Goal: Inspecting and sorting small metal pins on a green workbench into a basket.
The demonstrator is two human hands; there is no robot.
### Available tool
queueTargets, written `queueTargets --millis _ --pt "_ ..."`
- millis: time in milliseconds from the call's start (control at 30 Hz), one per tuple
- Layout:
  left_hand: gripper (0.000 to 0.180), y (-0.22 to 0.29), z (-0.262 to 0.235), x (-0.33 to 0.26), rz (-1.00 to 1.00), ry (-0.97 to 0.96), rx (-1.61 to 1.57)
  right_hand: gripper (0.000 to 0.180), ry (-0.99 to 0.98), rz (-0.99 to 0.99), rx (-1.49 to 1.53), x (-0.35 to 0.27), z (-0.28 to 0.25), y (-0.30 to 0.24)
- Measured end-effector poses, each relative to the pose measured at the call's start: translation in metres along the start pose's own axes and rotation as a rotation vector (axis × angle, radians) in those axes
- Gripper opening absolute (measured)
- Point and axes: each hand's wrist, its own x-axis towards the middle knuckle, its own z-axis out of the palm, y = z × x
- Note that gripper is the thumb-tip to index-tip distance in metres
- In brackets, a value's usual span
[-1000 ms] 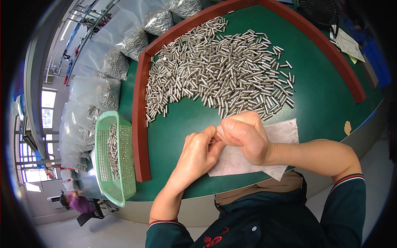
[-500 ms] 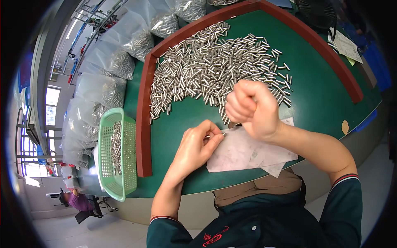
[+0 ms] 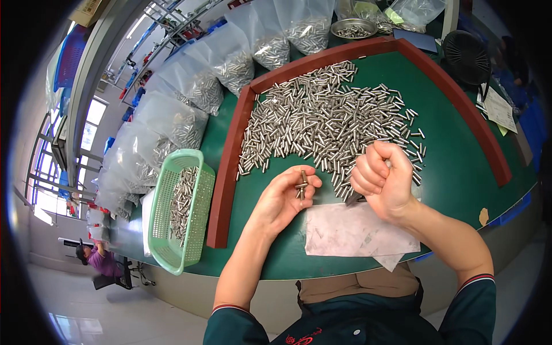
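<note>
1. Nearest the worker, a white sheet [image 3: 353,233] lay flat on the green table [image 3: 460,172], just under and right of both hands.
2. The left hand [image 3: 282,198] was cupped palm up over the table, thumb and fingers pinched on a few small steel pins [image 3: 302,183]. One pin stood roughly upright, its long axis running near to far; another lay across it.
3. The right hand [image 3: 382,181] hung just right of the left, apart from it, curled into a tight fist. A dark, thin tip showed below the fist toward the sheet; what it was could not be told.
4. The held pins lay left of the fist and at about the same depth, so the left hand had them and the right was the next nearest.
5. Just beyond both hands, the pile of pins [image 3: 328,121] spread across the table, its near edge almost touching the fist.
6. A brown rail [image 3: 227,178] bounded the pile on the left and far sides.
7. Left of the rail sat a green basket [image 3: 195,172] with more pins inside.
8. Farthest off, clear bags [image 3: 230,63] of pins lined the far left.
</note>
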Motion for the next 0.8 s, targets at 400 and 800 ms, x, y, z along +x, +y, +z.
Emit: queueTargets --millis 400,800 --pt "0.012 -0.008 0.002 0.024 0.637 0.440 1.352 0.039 -0.019 0.008 -0.006 -0.003 0.000 0.007" --pt "0.008 0.002 -0.006 0.017 0.194 0.084 0.261 0.039 -0.020 -0.007 -0.084 -0.004 -0.001 0.004"
